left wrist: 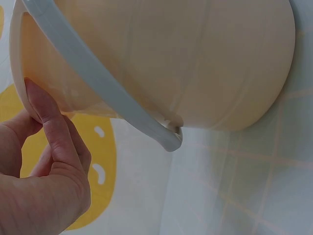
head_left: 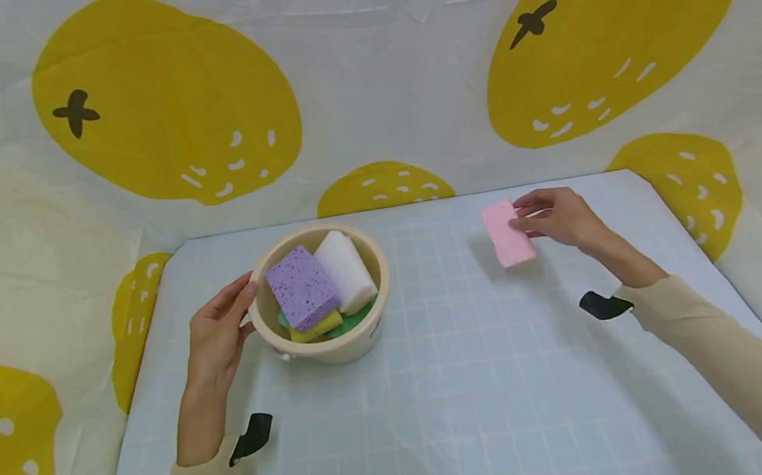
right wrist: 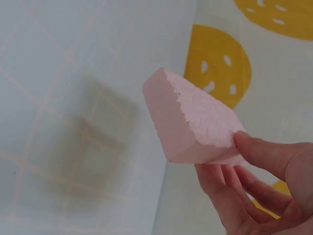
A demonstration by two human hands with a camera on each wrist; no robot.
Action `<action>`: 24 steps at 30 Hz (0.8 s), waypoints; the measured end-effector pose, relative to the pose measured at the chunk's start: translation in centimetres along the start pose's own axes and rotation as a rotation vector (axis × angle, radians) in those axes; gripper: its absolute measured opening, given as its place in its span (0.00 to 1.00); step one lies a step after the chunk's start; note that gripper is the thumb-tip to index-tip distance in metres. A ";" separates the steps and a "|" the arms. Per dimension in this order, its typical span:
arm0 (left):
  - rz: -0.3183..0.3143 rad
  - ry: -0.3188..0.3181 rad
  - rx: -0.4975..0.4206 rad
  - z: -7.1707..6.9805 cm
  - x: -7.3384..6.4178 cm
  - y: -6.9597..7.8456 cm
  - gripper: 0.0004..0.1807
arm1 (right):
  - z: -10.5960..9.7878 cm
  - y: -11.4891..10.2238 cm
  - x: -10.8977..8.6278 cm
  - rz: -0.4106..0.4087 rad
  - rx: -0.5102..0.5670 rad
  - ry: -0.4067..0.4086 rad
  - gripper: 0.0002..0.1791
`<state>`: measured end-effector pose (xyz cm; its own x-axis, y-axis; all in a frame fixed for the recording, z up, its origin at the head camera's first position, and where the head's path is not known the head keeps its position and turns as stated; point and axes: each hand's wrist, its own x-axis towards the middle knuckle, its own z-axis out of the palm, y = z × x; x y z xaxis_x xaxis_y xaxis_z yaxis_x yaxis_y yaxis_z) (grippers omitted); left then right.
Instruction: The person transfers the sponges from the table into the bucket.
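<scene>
A cream bucket (head_left: 354, 349) stands at the back left of the table, with a purple sponge (head_left: 302, 287), a white sponge (head_left: 346, 271), a yellow sponge (head_left: 317, 327) and something green (head_left: 354, 320) inside. My left hand (head_left: 217, 334) pinches the bucket's rim on its left side. In the left wrist view the thumb and fingers lie on either side of the rim, and the grey handle (left wrist: 98, 78) hangs down along the wall. To the right, my right hand (head_left: 558, 219) pinches a pink sponge (head_left: 507, 232) by one end. The right wrist view shows this sponge raised above the table, over its shadow.
The table (head_left: 443, 411) has a pale blue cloth with a grid pattern. Behind it and at both sides hangs a white sheet (head_left: 393, 95) with large yellow fruit prints. A black strap end (head_left: 252, 438) sticks out from each sleeve.
</scene>
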<state>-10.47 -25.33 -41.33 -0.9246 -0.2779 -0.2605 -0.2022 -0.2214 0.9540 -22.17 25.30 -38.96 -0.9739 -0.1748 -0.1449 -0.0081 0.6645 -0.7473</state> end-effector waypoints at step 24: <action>-0.003 0.002 0.020 -0.1 0.0 0.0 0.36 | 0.2 -6.7 -0.1 -0.057 0.132 -0.075 0.27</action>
<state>-10.47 -25.43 -41.36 -0.9235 -0.2791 -0.2632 -0.2108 -0.2038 0.9560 -22.01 20.66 -34.06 -0.9531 -0.2662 -0.1442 -0.0279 0.5515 -0.8337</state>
